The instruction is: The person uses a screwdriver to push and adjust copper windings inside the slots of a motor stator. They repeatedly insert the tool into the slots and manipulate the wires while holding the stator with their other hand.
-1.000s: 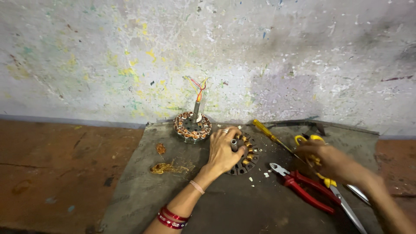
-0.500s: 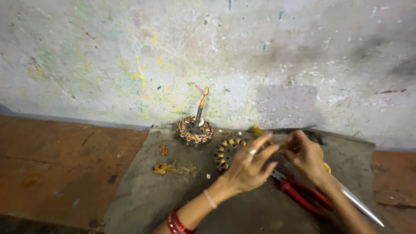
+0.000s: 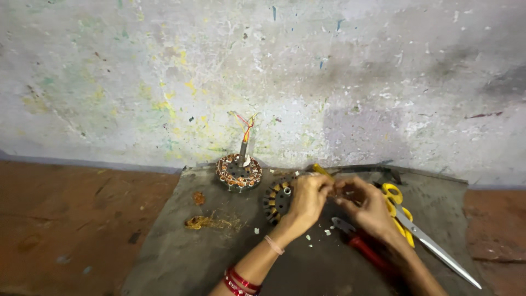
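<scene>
Stator core [image 3: 275, 200] just left of left hand [image 3: 308, 198] | right hand [image 3: 368, 205] adjacent

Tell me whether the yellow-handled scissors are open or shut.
Shut, it seems: the scissors lie flat on the grey cloth, blades together as one strip. The right hand partly hides the handles.

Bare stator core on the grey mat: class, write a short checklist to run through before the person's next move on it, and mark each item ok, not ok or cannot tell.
1. Bare stator core lies on the grey mat, beside the left hand: ok.
2. Both hands in view, left hand and right hand meeting above the mat: ok.
3. What the fingers pinch between them: cannot tell, too small.
4. Red-handled pliers lie close under the right hand: ok.
5. Yellow-handled scissors lie open-bladed near the right wrist: not ok.
6. Wound stator with its wires stands apart by the wall: ok.
</scene>
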